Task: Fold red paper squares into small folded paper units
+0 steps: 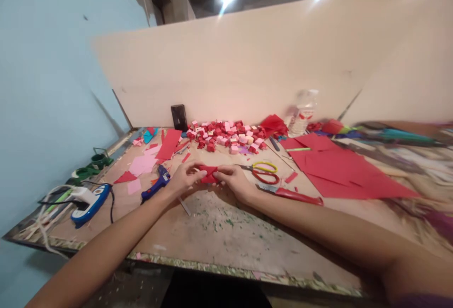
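Note:
A small piece of folded red paper (208,175) lies between both my hands, just above the worn table (219,232). My left hand (184,178) pinches its left side with closed fingers. My right hand (236,180) grips its right side, fingers curled. Beyond the hands lies a heap of small red and pink folded paper pieces (226,139). Scissors with yellow and red handles (264,172) rest just right of my right hand.
A red-handled cutter (293,195) lies right of the hands, large red paper sheets (339,166) beyond it. A blue glue gun (155,187) sits left, with pink paper scraps (141,165), green tape rolls (88,168), a power strip (85,200). A plastic bottle (302,113) and a dark phone (179,117) stand against the board wall.

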`<state>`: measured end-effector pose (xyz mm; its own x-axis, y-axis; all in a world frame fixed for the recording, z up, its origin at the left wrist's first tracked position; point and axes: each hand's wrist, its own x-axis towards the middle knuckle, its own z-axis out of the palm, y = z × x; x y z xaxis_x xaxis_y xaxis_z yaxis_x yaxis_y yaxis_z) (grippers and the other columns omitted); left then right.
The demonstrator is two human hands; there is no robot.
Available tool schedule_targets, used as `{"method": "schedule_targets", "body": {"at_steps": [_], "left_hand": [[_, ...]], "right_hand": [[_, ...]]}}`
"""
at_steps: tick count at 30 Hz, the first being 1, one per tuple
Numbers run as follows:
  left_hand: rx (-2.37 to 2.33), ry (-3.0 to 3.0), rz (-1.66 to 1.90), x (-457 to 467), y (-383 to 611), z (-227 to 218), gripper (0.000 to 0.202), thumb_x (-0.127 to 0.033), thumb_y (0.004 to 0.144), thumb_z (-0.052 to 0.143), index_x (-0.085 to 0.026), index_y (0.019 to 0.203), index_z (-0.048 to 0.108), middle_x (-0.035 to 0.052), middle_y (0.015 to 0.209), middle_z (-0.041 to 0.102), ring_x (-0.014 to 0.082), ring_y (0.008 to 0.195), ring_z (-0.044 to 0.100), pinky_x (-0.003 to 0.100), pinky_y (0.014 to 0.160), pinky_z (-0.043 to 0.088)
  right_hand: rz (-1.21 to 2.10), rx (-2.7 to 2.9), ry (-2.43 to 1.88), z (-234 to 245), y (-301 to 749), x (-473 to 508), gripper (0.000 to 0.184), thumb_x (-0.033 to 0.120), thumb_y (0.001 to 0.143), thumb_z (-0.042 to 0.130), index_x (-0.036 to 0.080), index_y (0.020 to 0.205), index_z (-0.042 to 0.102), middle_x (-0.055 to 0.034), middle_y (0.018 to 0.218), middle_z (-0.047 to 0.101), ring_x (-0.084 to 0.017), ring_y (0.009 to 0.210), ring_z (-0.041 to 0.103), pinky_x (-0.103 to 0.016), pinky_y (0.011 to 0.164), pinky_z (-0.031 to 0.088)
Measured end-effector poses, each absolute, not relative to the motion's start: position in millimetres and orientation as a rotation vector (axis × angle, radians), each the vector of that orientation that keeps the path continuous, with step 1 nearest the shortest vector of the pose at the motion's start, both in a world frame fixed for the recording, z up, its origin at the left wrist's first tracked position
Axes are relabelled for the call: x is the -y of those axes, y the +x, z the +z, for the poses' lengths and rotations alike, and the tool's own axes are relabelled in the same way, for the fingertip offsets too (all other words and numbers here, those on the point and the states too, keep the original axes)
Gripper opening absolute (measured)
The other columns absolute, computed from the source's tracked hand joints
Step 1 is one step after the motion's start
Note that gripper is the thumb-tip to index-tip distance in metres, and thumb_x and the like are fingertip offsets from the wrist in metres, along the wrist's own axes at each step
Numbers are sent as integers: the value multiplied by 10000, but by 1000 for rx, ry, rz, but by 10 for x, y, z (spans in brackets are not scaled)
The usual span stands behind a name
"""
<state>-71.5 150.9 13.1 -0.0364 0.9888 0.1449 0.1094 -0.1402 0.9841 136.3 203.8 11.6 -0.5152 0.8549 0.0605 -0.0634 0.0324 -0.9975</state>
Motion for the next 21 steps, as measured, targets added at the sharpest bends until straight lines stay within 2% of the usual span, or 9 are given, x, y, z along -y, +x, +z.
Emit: {"method": "schedule_targets", "body": {"at_steps": [3,7,12,17,21], "left_hand": [[-1255,1386,1306,-1486,-710,103,471,-386,661,976,-184,998,717,41,944,773,200,845,750,287,783,599],[-1260,1376,1264,-1456,-697,62,430,-380,695,935,-189,997,696,50,900,766,215,792,745,322,722,626],[-1245,1428,1317,-1452,-710,55,343,-371,704,916,-179,915,725,46,916,760,185,789,726,300,718,616],[-1221,1473,1374,-1486,-733,41,256,-330,688,877,-182,841,736,21,875,738,161,745,701,275,678,586],[-1222,1553,1394,-1498,-745,28,197,-313,718,844,-183,827,743,24,888,737,152,746,698,263,675,572]], "right_hand": [[1622,1605,-841,104,1364,-2035,202,335,776,822,134,793,827,-61,684,771,-164,612,652,-277,609,466],[1632,1658,-807,75,1353,-2022,207,329,820,787,129,856,822,-61,694,787,-164,613,691,-275,617,498],[1690,1637,-761,71,1346,-2031,217,313,826,788,119,915,826,-64,672,778,-164,595,708,-272,597,519],[1790,1595,-700,48,1360,-2072,315,306,806,810,123,1061,842,-69,666,786,-175,580,725,-275,589,535],[1897,1520,-645,44,1358,-2072,312,422,869,811,137,994,829,-104,736,803,-210,657,769,-290,600,553]]}}
